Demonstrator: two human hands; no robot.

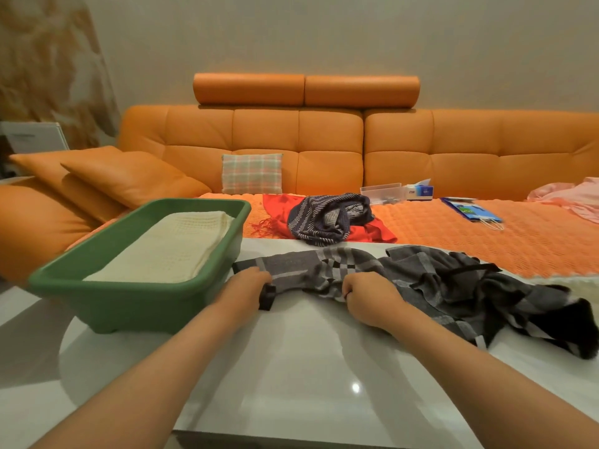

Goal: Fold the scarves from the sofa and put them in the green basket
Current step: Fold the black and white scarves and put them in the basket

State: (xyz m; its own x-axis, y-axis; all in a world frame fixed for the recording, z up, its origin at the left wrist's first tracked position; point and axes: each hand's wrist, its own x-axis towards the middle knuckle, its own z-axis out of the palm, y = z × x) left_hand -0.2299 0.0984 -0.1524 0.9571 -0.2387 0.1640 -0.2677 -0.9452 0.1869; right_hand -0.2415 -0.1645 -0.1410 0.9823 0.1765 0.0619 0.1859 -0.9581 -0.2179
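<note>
From the head camera, I am looking down over a glossy white table (308,367) with a rounded edge. My left hand (251,281) is curling its fingers round the narrow near end of the grey checked scarf (431,280), a soft woven cloth with black and pale squares. My right hand (369,298) is clenching on the same scarf further along. Its fingertips are tucked under the knuckles, so it seems to be pinching a fold, though I cannot see the pinch itself. The rest of the scarf is lying crumpled in loose ridges across the right side of the table.

The green basket (136,286), a smooth plastic tub with rounded corners, is sitting on the table just beside my left hand. It is holding a folded cream scarf (168,247) with a waffle-like knit.

Beyond the table, the orange leather sofa (265,137) is carrying a bumpy orange throw (486,231). A navy striped scarf (324,218) is lying bunched on top of a flat red fringed scarf (379,231) there.
</note>
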